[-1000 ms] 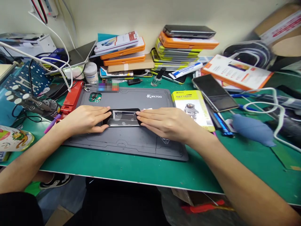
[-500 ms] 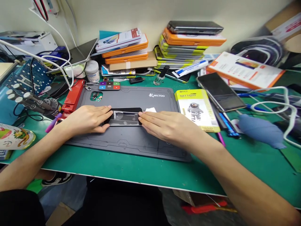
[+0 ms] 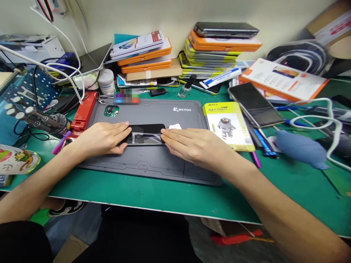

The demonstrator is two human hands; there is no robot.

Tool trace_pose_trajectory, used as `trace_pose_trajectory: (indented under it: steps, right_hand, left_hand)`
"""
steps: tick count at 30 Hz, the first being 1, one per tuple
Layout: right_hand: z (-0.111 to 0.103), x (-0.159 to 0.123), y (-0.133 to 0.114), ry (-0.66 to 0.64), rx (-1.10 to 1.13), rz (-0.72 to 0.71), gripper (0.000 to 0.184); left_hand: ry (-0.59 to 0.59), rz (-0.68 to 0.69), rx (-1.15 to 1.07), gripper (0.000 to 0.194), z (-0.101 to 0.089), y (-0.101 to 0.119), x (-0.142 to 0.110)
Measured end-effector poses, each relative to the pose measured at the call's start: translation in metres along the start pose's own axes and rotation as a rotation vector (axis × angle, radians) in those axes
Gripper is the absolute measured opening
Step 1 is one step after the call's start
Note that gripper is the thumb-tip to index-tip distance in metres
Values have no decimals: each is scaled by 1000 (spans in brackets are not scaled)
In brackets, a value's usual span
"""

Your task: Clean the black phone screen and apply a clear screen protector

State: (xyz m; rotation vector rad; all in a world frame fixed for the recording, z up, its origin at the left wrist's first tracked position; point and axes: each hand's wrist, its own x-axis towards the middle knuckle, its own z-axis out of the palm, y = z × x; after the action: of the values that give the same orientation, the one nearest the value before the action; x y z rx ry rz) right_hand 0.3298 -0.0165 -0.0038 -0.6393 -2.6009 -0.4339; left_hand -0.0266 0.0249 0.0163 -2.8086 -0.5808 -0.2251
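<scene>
Presently, a phone (image 3: 145,134) is held face up over the middle of the mat (image 3: 142,155), its long side set across the person's front. Its left end is gripped by the left hand (image 3: 102,138), with fingers laid over the top and the thumb set along the near edge. Its right end is covered by the right hand (image 3: 196,146), whose fingers are closed together and pressed on it; the thumb is hidden. Whether the underside is fully seated cannot be told. Reflections are noted on the glass. A white scrap (image 3: 174,126) is seen just behind the right fingers.

The mat is laid on a green bench (image 3: 153,197). At its right edge, a battery pack (image 3: 229,126) is placed, printed with an astronaut; beyond it, a second phone (image 3: 255,104) and a blue blower (image 3: 300,148) are found. Along the back, a jar (image 3: 106,81), a small bottle (image 3: 186,87) and two box stacks, left (image 3: 148,65) and right (image 3: 212,54), are recorded. At the far left, a printed can (image 3: 20,159) is partly cut off by the frame.
</scene>
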Motion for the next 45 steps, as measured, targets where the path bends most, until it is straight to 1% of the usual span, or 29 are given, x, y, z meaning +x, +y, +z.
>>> trace_pose_trajectory:
  steps: [3, 7, 11, 17, 22, 25, 27, 30, 32, 34, 37, 39, 41, 43, 45]
  right_hand:
    - [-3, 3, -1, 34, -52, -23, 22]
    - [-4, 5, -1, 36, -56, -22, 23]
    - [-2, 2, -1, 8, 20, 26, 25]
    - [0, 1, 0, -19, 45, 49, 27]
    - [-4, 2, 0, -72, 118, 127, 29]
    - [-7, 4, 1, -50, 131, 142, 29]
    - [-7, 5, 1, -6, 156, 164, 28]
    - [-2, 5, 3, 90, 198, 237, 29]
    - [2, 5, 5, 135, 216, 304, 29]
    - [5, 5, 6, 151, 225, 391, 29]
    - [7, 6, 8, 145, 234, 542, 37]
    - [6, 5, 11, 115, 225, 634, 41]
    - [4, 4, 15, 32, 213, 696, 41]
    - [1, 2, 20, -80, 215, 712, 39]
    - [-2, 0, 24, -163, 242, 679, 37]
  left_hand:
    - [32, 11, 6, 44, 1, 0, 0]
    - [26, 11, -5, 44, 1, -1, 0]
    - [25, 25, -2, 45, 0, -1, 0]
    - [-38, -26, -67, 46, 0, -1, 0]
    - [-49, -70, -125, 46, -2, -2, 1]
    - [-21, -56, -131, 47, -5, -2, 1]
    - [-11, -80, -152, 46, -6, -3, 1]
    - [-14, -173, -218, 45, -7, -4, 1]
    - [-22, -263, -284, 47, -9, -5, 3]
    - [-43, -372, -358, 53, -11, -5, 5]
    - [-67, -558, -497, 63, -15, -6, 10]
    - [-37, -688, -633, 66, -15, -8, 12]
    - [20, -798, -772, 67, -12, -13, 13]
    - [83, -869, -880, 69, -8, -19, 13]
    - [137, -901, -975, 72, -5, -25, 12]
